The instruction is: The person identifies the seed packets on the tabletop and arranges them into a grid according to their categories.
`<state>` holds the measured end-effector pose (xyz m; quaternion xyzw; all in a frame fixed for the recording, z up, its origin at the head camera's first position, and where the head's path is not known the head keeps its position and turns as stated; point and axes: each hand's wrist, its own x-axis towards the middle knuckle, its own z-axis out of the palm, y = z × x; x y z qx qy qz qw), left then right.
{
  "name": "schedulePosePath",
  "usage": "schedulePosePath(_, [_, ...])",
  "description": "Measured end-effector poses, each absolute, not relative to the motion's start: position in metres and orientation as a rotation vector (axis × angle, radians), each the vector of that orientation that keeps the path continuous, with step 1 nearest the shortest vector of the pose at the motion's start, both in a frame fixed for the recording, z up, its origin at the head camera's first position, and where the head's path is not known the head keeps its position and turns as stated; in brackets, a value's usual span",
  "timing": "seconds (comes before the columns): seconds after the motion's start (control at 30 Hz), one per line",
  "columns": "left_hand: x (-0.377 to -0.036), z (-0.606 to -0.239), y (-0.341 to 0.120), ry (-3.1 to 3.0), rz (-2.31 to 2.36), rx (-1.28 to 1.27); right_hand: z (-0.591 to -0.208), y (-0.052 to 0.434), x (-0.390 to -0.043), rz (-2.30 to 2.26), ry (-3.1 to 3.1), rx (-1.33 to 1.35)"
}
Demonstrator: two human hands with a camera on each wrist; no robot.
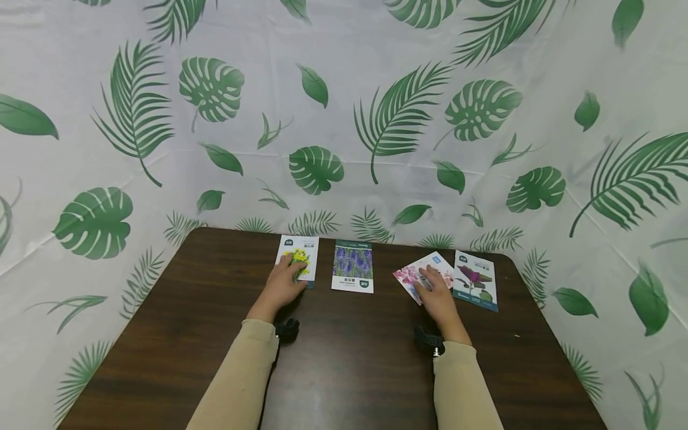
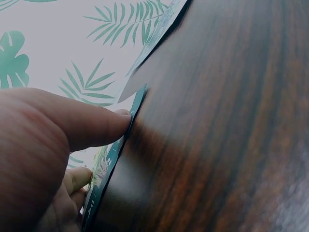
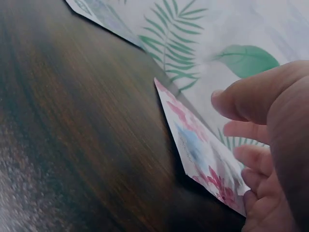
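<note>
Left hand (image 1: 283,285) spread flat on the yellow-flower seed packet (image 1: 301,258), left of frame centre, thumb against its edge. Right hand (image 1: 436,295) likewise flat, fingers pressing the pink-flower packet (image 1: 411,276), right of centre on the dark table (image 1: 344,370). Purple-flower packet (image 1: 353,266) between, untouched.

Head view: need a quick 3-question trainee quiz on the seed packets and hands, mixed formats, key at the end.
1. How many seed packets lie on the dark wooden table?
2. True or false: the left hand rests on the purple-flower packet.
3. Which packet lies askew to the others? A) yellow-flower packet B) purple-flower packet C) pink-flower packet D) packet at the far right

Key
1. Four, in a row along the far edge.
2. False. The left hand lies on the yellow-flower packet; the purple one is untouched.
3. C. It sits turned at an angle under the right hand, whose fingers lie on it.
</note>
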<state>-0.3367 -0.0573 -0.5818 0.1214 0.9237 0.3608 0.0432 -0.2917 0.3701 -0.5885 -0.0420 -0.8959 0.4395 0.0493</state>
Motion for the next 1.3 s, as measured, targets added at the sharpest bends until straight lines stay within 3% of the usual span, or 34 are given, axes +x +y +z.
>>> schedulePosePath(0.5, [-0.3367,-0.5811,-0.0571,2.835,1.098,0.399,-0.5954,0.3658,-0.2912,1.211,-2.707,0.121])
schedulePosePath(1.3, [-0.3384,-0.5811,-0.0576,2.846,1.094,0.388,-0.5958,0.3605,-0.2938,0.992,-2.772,0.129])
